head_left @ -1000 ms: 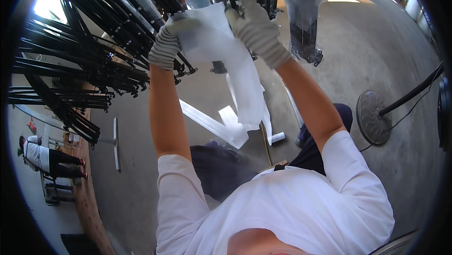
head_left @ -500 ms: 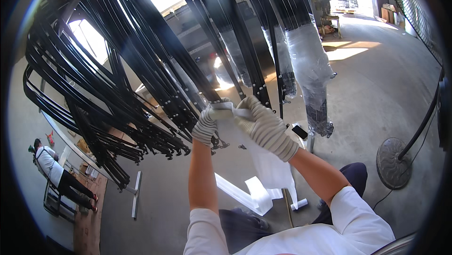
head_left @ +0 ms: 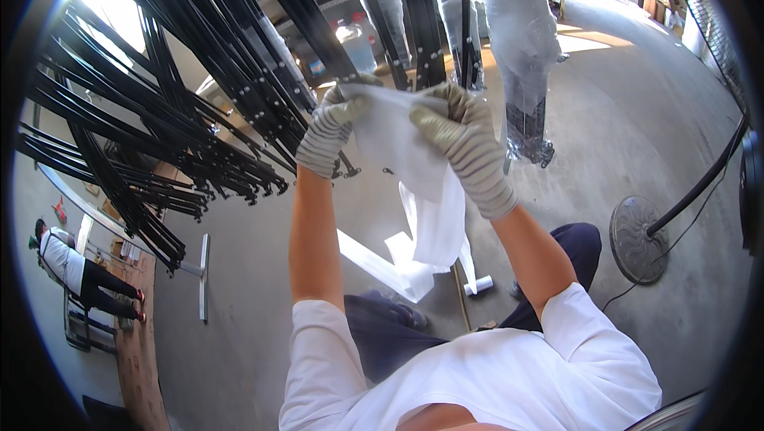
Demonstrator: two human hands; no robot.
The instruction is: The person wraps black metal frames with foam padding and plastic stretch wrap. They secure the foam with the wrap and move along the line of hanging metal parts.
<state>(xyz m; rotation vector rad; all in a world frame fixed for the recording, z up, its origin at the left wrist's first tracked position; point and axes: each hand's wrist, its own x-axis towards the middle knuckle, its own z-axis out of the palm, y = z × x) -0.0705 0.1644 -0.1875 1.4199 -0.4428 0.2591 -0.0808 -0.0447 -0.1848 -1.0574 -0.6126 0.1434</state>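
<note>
A thin, semi-transparent white wrapping sheet (head_left: 402,144) is stretched between my two gloved hands, just below the ends of the hanging black bars (head_left: 338,37). My left hand (head_left: 328,128) grips the sheet's upper left edge, with fingers closed. My right hand (head_left: 465,140) pinches its upper right edge between thumb and fingers. Both gloves are pale and striped. Below my hands the sheet hangs in folds toward a loose white strip (head_left: 382,266) on the floor. A small white roll (head_left: 478,285) lies at the strip's right. The fingertips behind the sheet are partly hidden.
Bundles of black bars (head_left: 159,124) hang at left. A film-wrapped bundle (head_left: 521,49) hangs at right. A round dark stand base (head_left: 640,240) with a curved pole is on the right. A metal foot (head_left: 204,276) stands at left, and another person (head_left: 76,268) is farther left.
Both hands have drawn farther apart and spread the sheet wider between them. The whole view has shifted, with the bars now higher in the picture.
</note>
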